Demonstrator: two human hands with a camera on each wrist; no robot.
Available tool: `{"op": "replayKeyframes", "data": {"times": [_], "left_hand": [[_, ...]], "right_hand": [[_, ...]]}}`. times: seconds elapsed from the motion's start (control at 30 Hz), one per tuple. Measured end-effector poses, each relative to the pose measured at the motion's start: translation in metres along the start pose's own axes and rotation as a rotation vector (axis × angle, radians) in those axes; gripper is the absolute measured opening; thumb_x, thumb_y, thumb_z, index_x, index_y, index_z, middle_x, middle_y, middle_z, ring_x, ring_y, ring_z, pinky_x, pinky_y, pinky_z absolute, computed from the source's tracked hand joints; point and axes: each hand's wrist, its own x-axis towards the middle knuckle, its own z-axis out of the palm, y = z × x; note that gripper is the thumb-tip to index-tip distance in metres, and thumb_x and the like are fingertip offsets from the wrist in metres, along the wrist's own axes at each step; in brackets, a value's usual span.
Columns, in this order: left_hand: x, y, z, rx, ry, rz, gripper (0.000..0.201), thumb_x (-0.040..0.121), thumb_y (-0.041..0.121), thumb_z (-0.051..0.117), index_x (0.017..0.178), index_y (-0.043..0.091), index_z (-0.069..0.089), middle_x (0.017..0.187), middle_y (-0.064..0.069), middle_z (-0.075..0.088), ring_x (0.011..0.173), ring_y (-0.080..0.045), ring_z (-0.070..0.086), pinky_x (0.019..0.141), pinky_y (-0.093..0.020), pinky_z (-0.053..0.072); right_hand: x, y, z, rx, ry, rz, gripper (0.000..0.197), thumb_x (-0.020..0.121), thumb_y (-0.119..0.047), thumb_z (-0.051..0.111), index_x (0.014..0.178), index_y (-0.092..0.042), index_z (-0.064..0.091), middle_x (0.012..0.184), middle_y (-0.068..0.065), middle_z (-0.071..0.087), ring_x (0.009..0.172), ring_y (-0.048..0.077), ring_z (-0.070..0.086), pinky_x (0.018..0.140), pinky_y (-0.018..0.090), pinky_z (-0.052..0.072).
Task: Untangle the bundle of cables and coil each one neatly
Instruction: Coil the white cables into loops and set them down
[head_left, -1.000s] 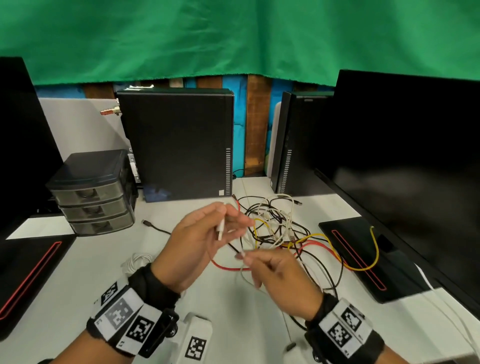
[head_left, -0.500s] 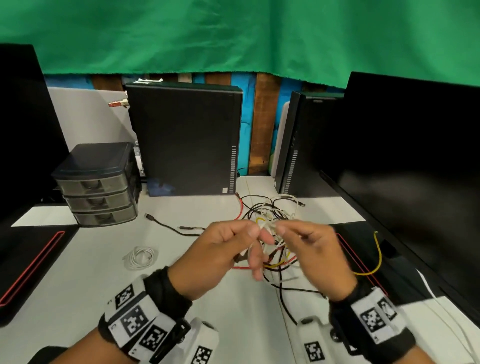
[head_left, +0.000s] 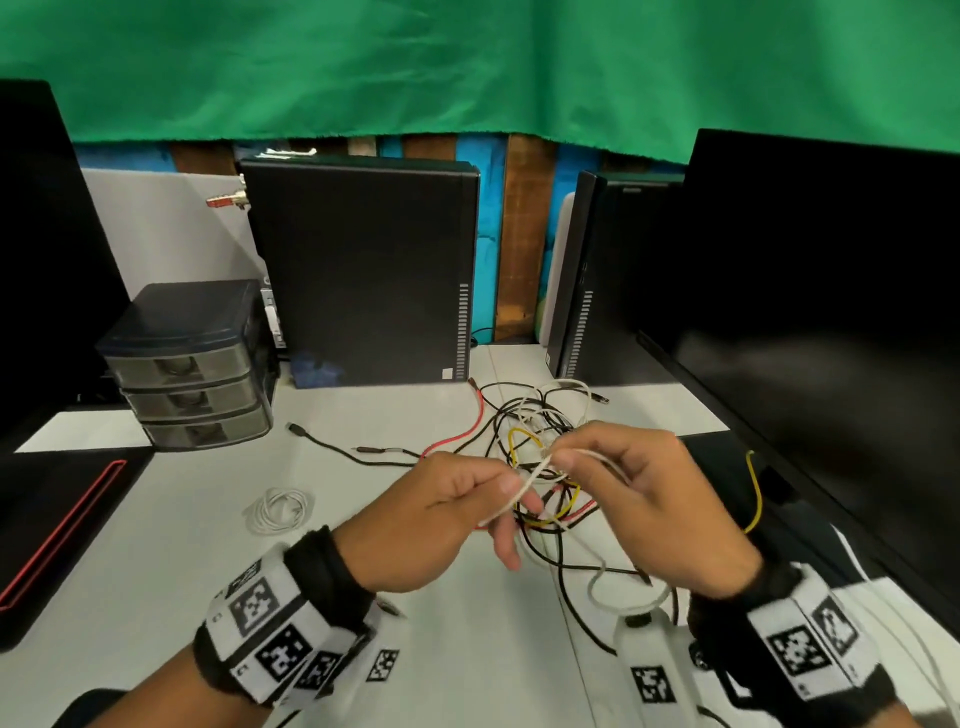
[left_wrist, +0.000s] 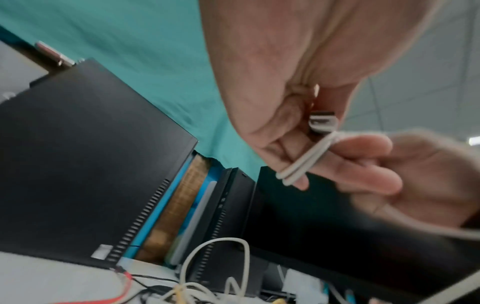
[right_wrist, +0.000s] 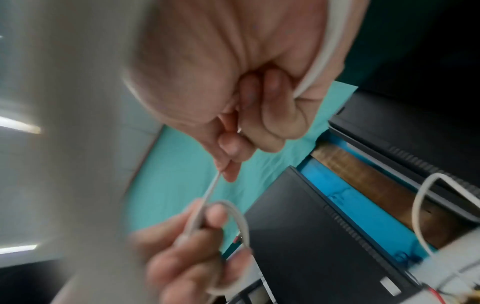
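A tangle of black, red, yellow and white cables (head_left: 540, 431) lies on the white table (head_left: 156, 545), just beyond my hands. My left hand (head_left: 511, 488) holds a white cable (head_left: 530, 480) above the tangle. In the left wrist view two turns of this white cable (left_wrist: 301, 162) lie round its fingers, with the USB plug (left_wrist: 322, 123) tucked against the palm. My right hand (head_left: 563, 460) pinches the same cable a short way along. The right wrist view shows that pinch on the white cable (right_wrist: 214, 185). The cable's slack (head_left: 623, 603) hangs below my right wrist.
A coiled white cable (head_left: 280, 509) lies at the left on the table. A loose black cable (head_left: 332, 447) runs toward the tangle. Behind stand a small drawer unit (head_left: 187, 364) and two black PC towers (head_left: 363, 270). A large monitor (head_left: 831, 312) fills the right side.
My right hand has risen from below the left hand to meet it over the tangle. The white cable now loops round my left fingers, where earlier they held only its plug.
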Motion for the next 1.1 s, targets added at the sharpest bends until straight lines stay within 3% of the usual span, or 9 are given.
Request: {"op": "replayKeyframes", "data": {"times": [0.13, 0.23, 0.33, 0.5, 0.63, 0.7, 0.83, 0.93, 1.1], "left_hand": [[-0.004, 0.012, 0.000, -0.243, -0.104, 0.053, 0.032, 0.103, 0.029, 0.044, 0.103, 0.015, 0.072, 0.067, 0.002, 0.069, 0.077, -0.026, 0.071, 0.102, -0.055, 0.045], [0.000, 0.022, -0.004, -0.558, 0.092, 0.096, 0.033, 0.099, 0.023, 0.044, 0.101, 0.007, 0.072, 0.066, 0.000, 0.065, 0.080, -0.022, 0.072, 0.091, -0.031, 0.053], [0.006, 0.018, -0.010, -0.643, 0.343, 0.094, 0.032, 0.098, 0.025, 0.050, 0.104, -0.002, 0.065, 0.076, 0.000, 0.069, 0.093, -0.025, 0.073, 0.091, -0.028, 0.051], [0.012, -0.009, -0.020, -0.013, 0.552, 0.091, 0.034, 0.104, 0.023, 0.044, 0.090, 0.005, 0.068, 0.095, 0.000, 0.077, 0.096, -0.011, 0.073, 0.097, -0.026, 0.048], [0.007, -0.024, -0.019, 0.401, 0.333, 0.099, 0.034, 0.106, 0.028, 0.043, 0.089, 0.013, 0.068, 0.088, 0.023, 0.071, 0.086, -0.003, 0.069, 0.082, -0.027, 0.051], [0.005, -0.027, -0.017, 0.388, 0.184, 0.023, 0.038, 0.105, 0.035, 0.039, 0.089, 0.017, 0.069, 0.078, 0.017, 0.072, 0.077, -0.008, 0.067, 0.081, -0.031, 0.051], [-0.001, -0.009, -0.008, 0.099, -0.062, -0.032, 0.038, 0.102, 0.032, 0.041, 0.080, 0.026, 0.071, 0.058, 0.007, 0.060, 0.068, -0.010, 0.065, 0.092, -0.027, 0.047], [-0.004, 0.011, -0.010, -0.166, -0.147, 0.018, 0.032, 0.102, 0.025, 0.045, 0.086, 0.015, 0.071, 0.055, 0.009, 0.045, 0.052, -0.012, 0.058, 0.077, -0.020, 0.047], [-0.007, 0.036, -0.020, -0.722, 0.029, 0.088, 0.033, 0.096, 0.038, 0.057, 0.077, 0.014, 0.070, 0.050, 0.011, 0.040, 0.044, -0.006, 0.051, 0.087, -0.039, 0.051]], "right_hand": [[0.005, 0.019, 0.009, 0.159, 0.093, 0.086, 0.016, 0.089, -0.025, 0.066, 0.092, -0.016, 0.079, 0.088, 0.002, 0.076, 0.086, 0.020, 0.071, 0.086, 0.040, 0.056], [-0.002, 0.032, 0.033, 0.086, -0.044, 0.139, 0.020, 0.099, -0.014, 0.059, 0.095, -0.013, 0.079, 0.064, -0.017, 0.066, 0.061, 0.002, 0.058, 0.066, 0.018, 0.046], [-0.015, 0.030, 0.060, 0.095, -0.213, 0.213, 0.021, 0.101, -0.017, 0.055, 0.107, -0.016, 0.076, 0.052, -0.016, 0.052, 0.052, 0.001, 0.045, 0.060, 0.016, 0.040], [-0.019, -0.006, 0.047, 0.085, -0.369, 0.223, 0.022, 0.104, -0.025, 0.048, 0.108, -0.020, 0.069, 0.052, -0.009, 0.044, 0.048, 0.009, 0.043, 0.046, 0.019, 0.041], [-0.012, -0.031, 0.010, 0.068, -0.221, 0.116, 0.022, 0.100, -0.025, 0.052, 0.093, -0.013, 0.070, 0.049, -0.011, 0.038, 0.041, 0.003, 0.031, 0.042, 0.014, 0.029], [-0.007, -0.035, -0.008, 0.073, -0.047, 0.060, 0.021, 0.095, -0.025, 0.056, 0.089, -0.014, 0.073, 0.049, -0.012, 0.040, 0.043, 0.002, 0.030, 0.043, 0.010, 0.027], [0.003, -0.021, -0.035, 0.198, 0.248, 0.119, 0.021, 0.080, -0.031, 0.067, 0.080, -0.012, 0.075, 0.046, -0.010, 0.042, 0.041, 0.004, 0.030, 0.042, 0.015, 0.027], [0.012, 0.003, -0.040, 0.308, 0.374, 0.201, 0.012, 0.087, -0.018, 0.068, 0.082, -0.008, 0.072, 0.046, -0.009, 0.042, 0.039, 0.007, 0.026, 0.038, 0.019, 0.023], [0.008, 0.022, -0.010, 0.240, 0.208, 0.293, 0.013, 0.095, -0.013, 0.062, 0.094, -0.007, 0.074, 0.054, -0.017, 0.060, 0.044, -0.002, 0.048, 0.042, 0.009, 0.035]]}}
